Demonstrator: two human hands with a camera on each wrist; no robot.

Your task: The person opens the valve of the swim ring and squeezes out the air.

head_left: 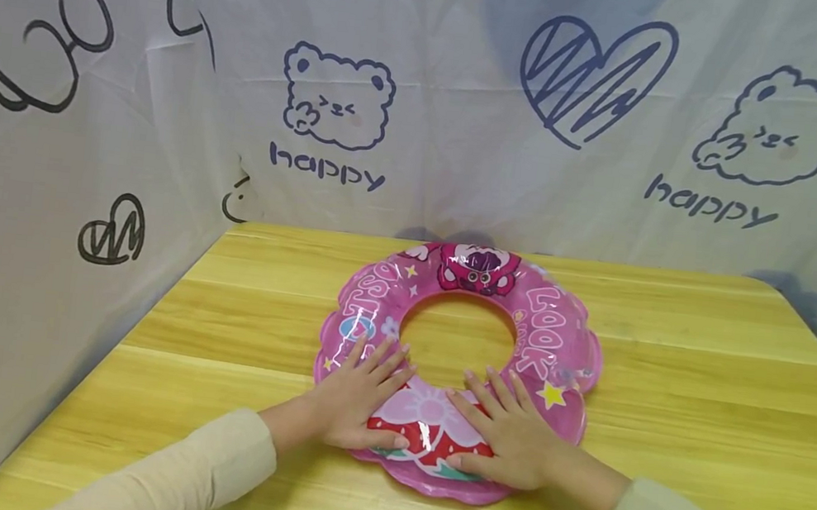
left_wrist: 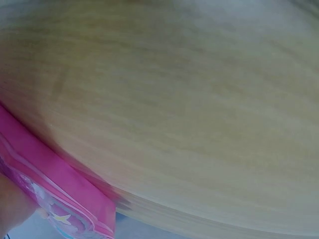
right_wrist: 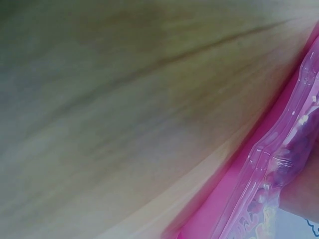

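A pink inflatable swim ring (head_left: 565, 330) lies flat on the wooden table, printed with a bear face at the far side, strawberries at the near side, stars and lettering. On its near left part rests my left hand (head_left: 359, 399), fingers straight and spread, palm down. My right hand (head_left: 513, 432) lies the same way on the near right part, its thumb toward the strawberry print. In the left wrist view the ring's pink edge (left_wrist: 65, 184) fills the lower left corner. The right wrist view shows its clear seam (right_wrist: 254, 164) along the right side.
The yellow wood-grain table (head_left: 698, 418) extends around the ring on both sides. White cloth (head_left: 449, 151) with drawn bears, hearts and "happy" lettering hangs behind the table and along its left side.
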